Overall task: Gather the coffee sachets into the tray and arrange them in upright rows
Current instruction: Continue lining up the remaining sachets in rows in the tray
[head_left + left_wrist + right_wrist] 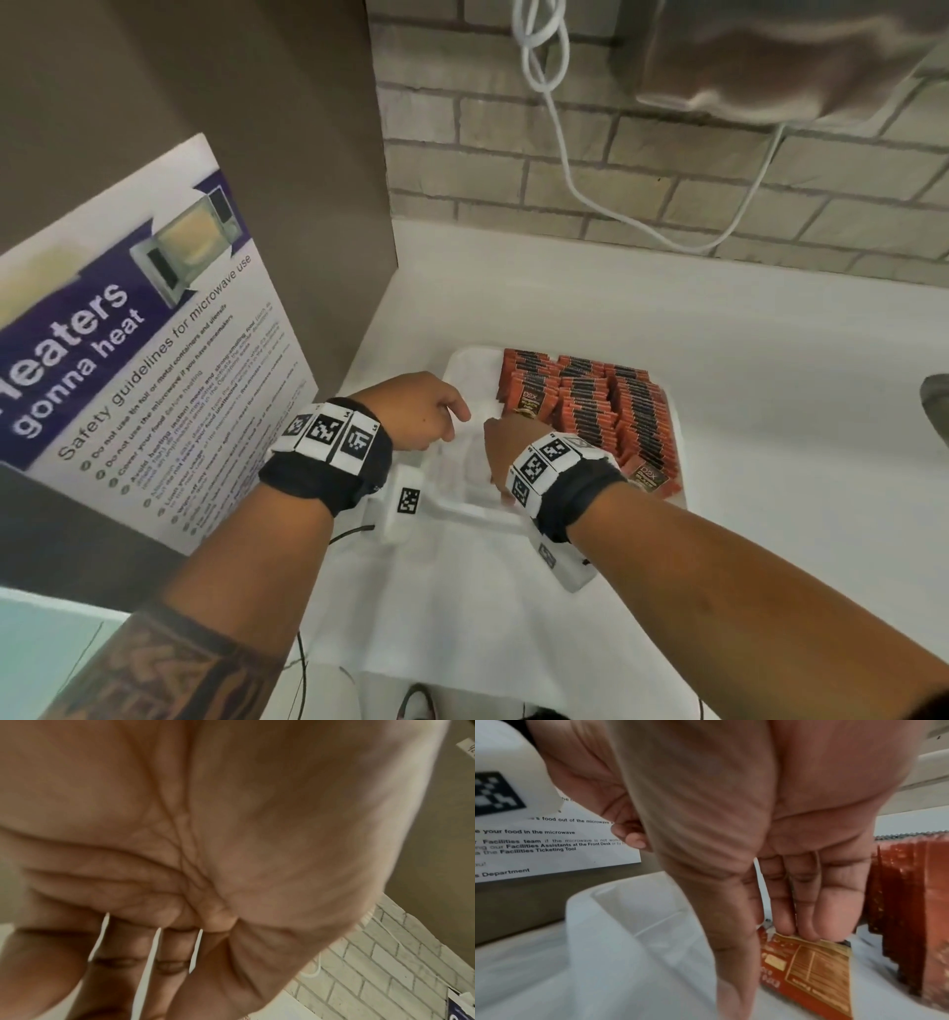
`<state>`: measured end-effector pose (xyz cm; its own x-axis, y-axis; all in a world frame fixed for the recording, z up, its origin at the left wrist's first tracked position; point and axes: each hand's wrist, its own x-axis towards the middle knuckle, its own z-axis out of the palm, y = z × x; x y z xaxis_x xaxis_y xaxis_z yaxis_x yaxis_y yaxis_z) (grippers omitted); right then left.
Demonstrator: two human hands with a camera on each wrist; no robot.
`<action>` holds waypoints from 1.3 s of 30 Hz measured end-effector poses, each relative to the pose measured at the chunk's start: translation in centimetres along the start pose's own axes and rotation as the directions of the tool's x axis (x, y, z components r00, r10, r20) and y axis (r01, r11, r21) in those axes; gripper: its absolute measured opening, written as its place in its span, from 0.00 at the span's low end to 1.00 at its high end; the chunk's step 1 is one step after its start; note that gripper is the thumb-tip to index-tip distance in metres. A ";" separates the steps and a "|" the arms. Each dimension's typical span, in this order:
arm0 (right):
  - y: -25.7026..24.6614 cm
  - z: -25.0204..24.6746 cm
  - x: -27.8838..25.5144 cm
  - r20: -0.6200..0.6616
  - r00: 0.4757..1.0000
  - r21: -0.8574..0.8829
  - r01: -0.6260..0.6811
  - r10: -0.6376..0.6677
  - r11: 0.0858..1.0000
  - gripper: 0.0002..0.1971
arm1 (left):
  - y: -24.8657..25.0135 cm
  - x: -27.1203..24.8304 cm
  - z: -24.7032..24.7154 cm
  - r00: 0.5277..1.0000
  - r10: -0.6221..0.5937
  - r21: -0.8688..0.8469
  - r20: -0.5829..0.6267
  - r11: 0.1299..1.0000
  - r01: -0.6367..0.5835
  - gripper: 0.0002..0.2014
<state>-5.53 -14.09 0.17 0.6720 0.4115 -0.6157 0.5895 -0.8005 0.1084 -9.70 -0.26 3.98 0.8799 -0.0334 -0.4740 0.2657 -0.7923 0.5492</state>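
Observation:
A white tray (464, 370) sits on the white counter. Its right part holds orange-red coffee sachets (606, 406) standing in tight upright rows, also seen in the right wrist view (916, 892). My right hand (506, 442) reaches into the tray's bare left part (618, 923). Its straight fingertips (808, 931) touch the top edge of one leaning sachet (813, 973), and the thumb hangs to the left of it. My left hand (447, 419) hovers over the tray's left side with loosely bent fingers (167, 959) and holds nothing.
A microwave safety poster (154, 334) leans on the brown panel to the left. A brick wall with a hanging white cable (565, 169) stands behind the counter. A dark object (937, 406) shows at the right edge. Bare counter (770, 411) lies right of the tray.

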 end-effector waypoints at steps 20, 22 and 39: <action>2.4 -1.3 0.1 -0.078 0.993 0.001 0.086 -0.086 0.996 0.18 | 4.3 0.2 1.7 0.930 -0.080 0.330 0.359 0.943 -0.046 0.18; 2.9 -2.0 0.3 -0.100 0.991 -0.024 0.083 -0.085 0.996 0.14 | 4.9 0.8 2.6 0.919 -0.108 0.437 0.380 0.896 -0.076 0.25; 6.9 -5.3 1.5 -0.230 0.970 0.138 -0.044 0.075 0.989 0.07 | 6.0 6.8 3.8 0.911 -0.152 0.491 0.384 0.869 -0.063 0.34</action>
<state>1.92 -16.65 4.11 0.7993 0.4392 -0.4101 0.4919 -0.8702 0.0266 -3.62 -7.57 1.41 0.6097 -0.1442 -0.7794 -0.0179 -0.9856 0.1684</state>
